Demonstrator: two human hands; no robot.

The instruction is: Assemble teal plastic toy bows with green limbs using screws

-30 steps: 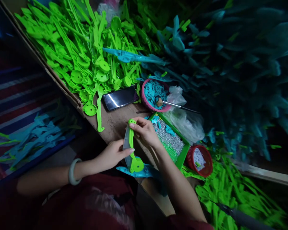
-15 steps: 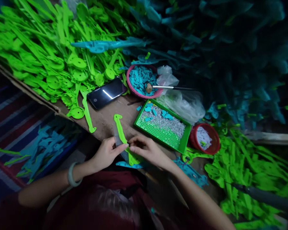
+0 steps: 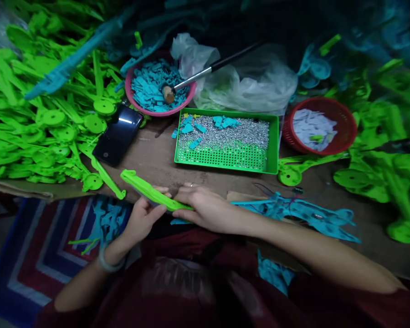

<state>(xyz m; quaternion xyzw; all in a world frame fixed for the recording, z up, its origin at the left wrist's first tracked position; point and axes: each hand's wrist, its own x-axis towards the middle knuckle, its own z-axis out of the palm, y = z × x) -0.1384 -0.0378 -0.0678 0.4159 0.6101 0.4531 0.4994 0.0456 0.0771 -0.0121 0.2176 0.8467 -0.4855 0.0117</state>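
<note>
Between my hands, close to the table's front edge, is a long lime-green plastic part (image 3: 146, 189) with a hooked end pointing to the upper left. My left hand (image 3: 144, 217) grips its middle from below, thumb along the side. With fingers and thumb closed around it, my right hand (image 3: 200, 207) holds the other end, which is mostly hidden. A ring shows on that hand. Just beyond stands a green perforated tray (image 3: 225, 164) holding many small silver screws and a few blue pieces.
A pink bowl (image 3: 160, 113) of blue pieces holds a black-handled tool (image 3: 194, 75). A phone (image 3: 118, 134) lies beside heaped green parts (image 3: 48, 123). At right are a red basket (image 3: 345, 123) with white pieces and blue parts with wires (image 3: 294, 212). Plastic bags (image 3: 249, 86) lie behind.
My view has turned and moved closer to the table. The green part has swung from near upright to a flatter slant, and my right hand has shifted onto its near end.
</note>
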